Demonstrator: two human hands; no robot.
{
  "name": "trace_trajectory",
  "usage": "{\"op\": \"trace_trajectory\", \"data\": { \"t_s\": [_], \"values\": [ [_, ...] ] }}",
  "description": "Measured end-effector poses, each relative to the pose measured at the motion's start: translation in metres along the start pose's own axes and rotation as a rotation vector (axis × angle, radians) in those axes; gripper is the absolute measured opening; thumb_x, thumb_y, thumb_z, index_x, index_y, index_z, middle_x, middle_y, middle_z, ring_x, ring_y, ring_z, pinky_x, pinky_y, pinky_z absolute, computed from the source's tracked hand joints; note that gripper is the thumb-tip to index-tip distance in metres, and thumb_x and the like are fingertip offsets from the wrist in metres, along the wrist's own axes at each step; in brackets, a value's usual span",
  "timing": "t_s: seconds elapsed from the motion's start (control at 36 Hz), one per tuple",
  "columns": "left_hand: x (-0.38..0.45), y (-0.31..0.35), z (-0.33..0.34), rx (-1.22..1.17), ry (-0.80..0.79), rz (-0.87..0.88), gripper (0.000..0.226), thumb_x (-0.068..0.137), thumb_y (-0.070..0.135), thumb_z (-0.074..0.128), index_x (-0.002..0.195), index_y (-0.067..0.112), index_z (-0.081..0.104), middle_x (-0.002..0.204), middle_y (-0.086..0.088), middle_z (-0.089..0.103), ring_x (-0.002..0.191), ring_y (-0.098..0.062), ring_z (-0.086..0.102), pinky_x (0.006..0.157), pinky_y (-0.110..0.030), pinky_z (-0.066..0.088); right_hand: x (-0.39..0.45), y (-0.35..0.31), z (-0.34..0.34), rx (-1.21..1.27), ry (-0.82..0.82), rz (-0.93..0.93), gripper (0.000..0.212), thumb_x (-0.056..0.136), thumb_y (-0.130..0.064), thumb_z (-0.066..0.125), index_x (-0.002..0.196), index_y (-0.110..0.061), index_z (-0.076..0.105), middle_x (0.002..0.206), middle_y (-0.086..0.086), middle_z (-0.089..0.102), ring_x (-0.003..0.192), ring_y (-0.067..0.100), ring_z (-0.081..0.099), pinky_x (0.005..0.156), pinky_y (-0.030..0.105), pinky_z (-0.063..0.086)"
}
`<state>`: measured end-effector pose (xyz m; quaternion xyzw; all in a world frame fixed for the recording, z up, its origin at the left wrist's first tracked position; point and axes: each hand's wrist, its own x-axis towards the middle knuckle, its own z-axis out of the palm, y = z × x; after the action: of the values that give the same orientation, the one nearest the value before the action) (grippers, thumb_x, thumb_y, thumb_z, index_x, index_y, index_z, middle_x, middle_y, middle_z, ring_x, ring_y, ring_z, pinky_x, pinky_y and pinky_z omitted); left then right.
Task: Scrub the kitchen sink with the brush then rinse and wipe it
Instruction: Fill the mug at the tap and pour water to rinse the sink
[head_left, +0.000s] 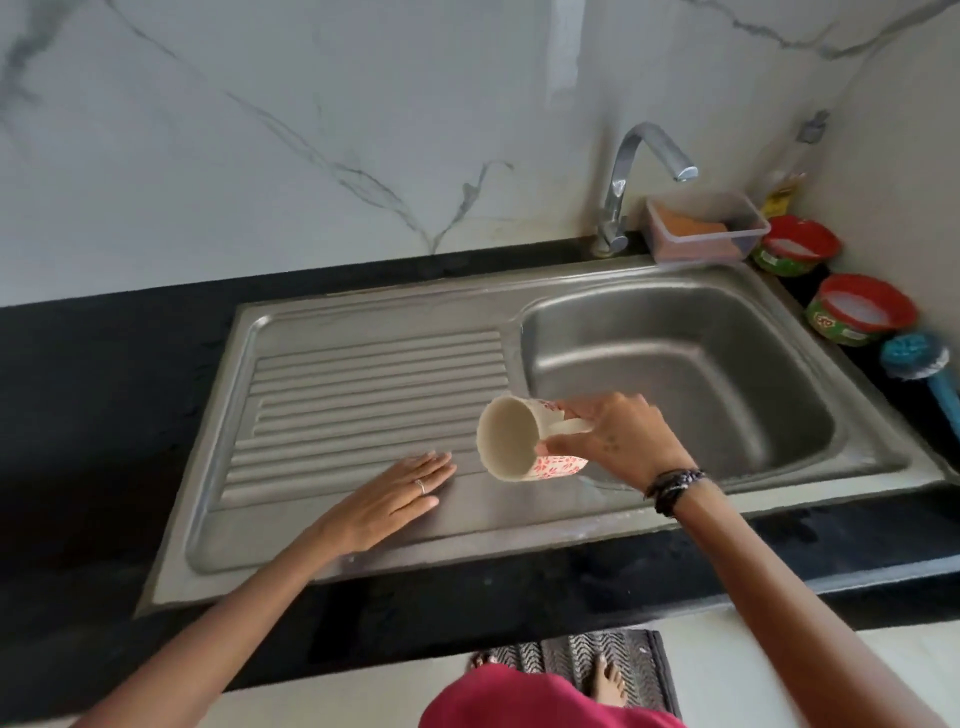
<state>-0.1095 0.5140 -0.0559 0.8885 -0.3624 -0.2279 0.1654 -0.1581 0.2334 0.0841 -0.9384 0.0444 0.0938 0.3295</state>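
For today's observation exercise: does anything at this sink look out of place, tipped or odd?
Only the mug: the right hand holds it tipped on its side over the drainboard, mouth facing left, seemingly empty. The left hand lies flat on the drainboard. Nothing looks spilled or damaged.

1. White marble-look wall panel with grey veins (260, 130) fills the far side
2. Plain pale side wall (904, 156) meets it at the far right corner
3. Black stone countertop (93, 415) runs left to right
4. Pale floor (753, 675) lies near, under a dark grey ribbed floor mat (571, 660)
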Motion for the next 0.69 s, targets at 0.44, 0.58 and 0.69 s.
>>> {"op": "trace_trajectory", "data": {
  "t_s": [0.44, 0.58, 0.69],
  "values": [
    [-0.102, -0.041, 0.007, 0.074, -0.184, -0.101, 0.053, 0.101, 0.037, 0.017, 0.143, 0.035, -0.015, 0.146, 0.023, -0.027, 0.128, 0.017, -0.029, 0.102, -0.007, -0.025, 0.008, -0.082, 0.067, -0.350, -0.263, -0.227, 0.049, 0.078, -0.044, 0.067, 0.122, -0.024, 0.059, 0.121, -0.002, 0.061, 0.111, 0.020, 0.055, 0.093, 0.029, 0.041],
    [-0.097, -0.044, 0.013, 0.070, -0.162, -0.078, 0.053, 0.101, 0.037, 0.018, 0.144, 0.034, -0.014, 0.148, 0.021, -0.025, 0.133, 0.011, -0.026, 0.107, -0.013, -0.024, 0.007, -0.090, 0.079, -0.378, -0.243, -0.231, 0.050, 0.078, -0.043, 0.068, 0.123, -0.024, 0.058, 0.120, -0.001, 0.062, 0.110, 0.021, 0.057, 0.090, 0.030, 0.047],
    [-0.081, -0.041, 0.015, 0.083, -0.176, -0.038, 0.062, 0.086, 0.060, -0.001, 0.142, 0.035, -0.014, 0.149, 0.019, -0.023, 0.133, 0.011, -0.027, 0.110, -0.019, -0.023, 0.005, -0.091, 0.083, -0.414, -0.227, -0.227, 0.049, 0.078, -0.044, 0.067, 0.123, -0.025, 0.058, 0.117, 0.000, 0.063, 0.108, 0.021, 0.056, 0.090, 0.030, 0.046]
  ]
}}
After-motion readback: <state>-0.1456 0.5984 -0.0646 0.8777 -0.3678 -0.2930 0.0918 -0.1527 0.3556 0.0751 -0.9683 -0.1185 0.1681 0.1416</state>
